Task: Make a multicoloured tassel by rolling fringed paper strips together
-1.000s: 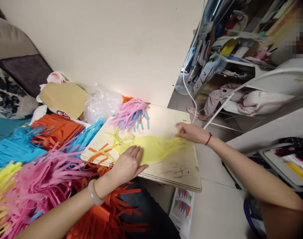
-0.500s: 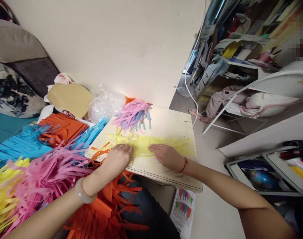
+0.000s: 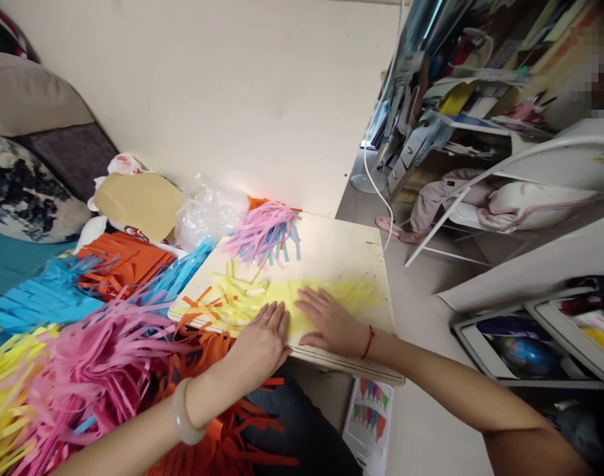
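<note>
A yellow tissue-paper tassel sheet (image 3: 287,291) lies spread on the small cream table (image 3: 341,244), with fringed strips at both ends. My left hand (image 3: 267,334), its fingers stretched out, rests on the near part of the yellow paper. Flat on its right part lies my right hand (image 3: 326,320), fingers extended and thumb apart. Pink and blue fringe (image 3: 262,231) sits at the table's far left corner. Some orange strips (image 3: 203,307) poke out at the left edge beside the yellow ones.
Left of the table are piles of pink fringe (image 3: 98,363), blue fringe (image 3: 44,291) and orange fringe (image 3: 128,261). A clear plastic bag (image 3: 207,208) lies by the wall. More orange fringe (image 3: 213,430) covers my lap. At right stand a white folding chair (image 3: 550,165) and a rack (image 3: 530,337).
My left hand has moved right and nearer to me, its fingers going from curled to stretched out. My right hand has spread its fingers, and the yellow paper lies flatter and wider.
</note>
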`<state>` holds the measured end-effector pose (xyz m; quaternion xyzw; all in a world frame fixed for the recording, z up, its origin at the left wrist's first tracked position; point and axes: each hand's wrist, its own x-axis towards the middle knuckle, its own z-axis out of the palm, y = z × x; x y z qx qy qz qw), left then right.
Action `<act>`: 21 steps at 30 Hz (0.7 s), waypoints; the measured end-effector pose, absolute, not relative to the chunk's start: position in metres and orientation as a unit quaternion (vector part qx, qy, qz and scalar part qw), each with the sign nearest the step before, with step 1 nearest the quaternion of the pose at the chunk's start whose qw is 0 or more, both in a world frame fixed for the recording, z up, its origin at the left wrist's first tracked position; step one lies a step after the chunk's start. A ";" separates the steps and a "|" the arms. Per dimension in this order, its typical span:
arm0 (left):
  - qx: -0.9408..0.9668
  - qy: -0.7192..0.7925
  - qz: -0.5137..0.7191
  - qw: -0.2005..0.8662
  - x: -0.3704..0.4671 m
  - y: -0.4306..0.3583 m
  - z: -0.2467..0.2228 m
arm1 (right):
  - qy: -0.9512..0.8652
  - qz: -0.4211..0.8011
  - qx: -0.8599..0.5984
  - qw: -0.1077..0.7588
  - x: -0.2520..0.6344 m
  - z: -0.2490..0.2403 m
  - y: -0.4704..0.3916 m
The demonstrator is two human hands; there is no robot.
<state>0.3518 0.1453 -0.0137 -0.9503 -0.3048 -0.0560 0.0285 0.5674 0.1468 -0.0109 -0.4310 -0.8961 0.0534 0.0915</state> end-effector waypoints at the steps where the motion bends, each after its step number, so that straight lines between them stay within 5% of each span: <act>1: -0.952 -0.300 -0.052 0.038 0.352 0.144 -0.017 | -0.873 0.046 -0.479 0.079 0.577 -0.007 0.149; 4: -0.955 -0.282 -0.048 0.079 0.346 0.140 -0.019 | -0.776 -0.029 -0.625 0.083 0.602 0.008 0.149; 7: -0.957 -0.267 -0.054 0.101 0.345 0.134 -0.019 | -0.798 -0.074 -0.582 0.140 0.601 0.017 0.134; 12: -0.953 -0.281 -0.084 0.068 0.348 0.134 -0.019 | -0.936 0.038 -0.328 0.119 0.561 0.004 0.112; 21: -0.924 -0.320 -0.164 -0.130 0.314 0.166 -0.003 | -0.894 0.158 -0.376 0.185 0.577 0.001 0.142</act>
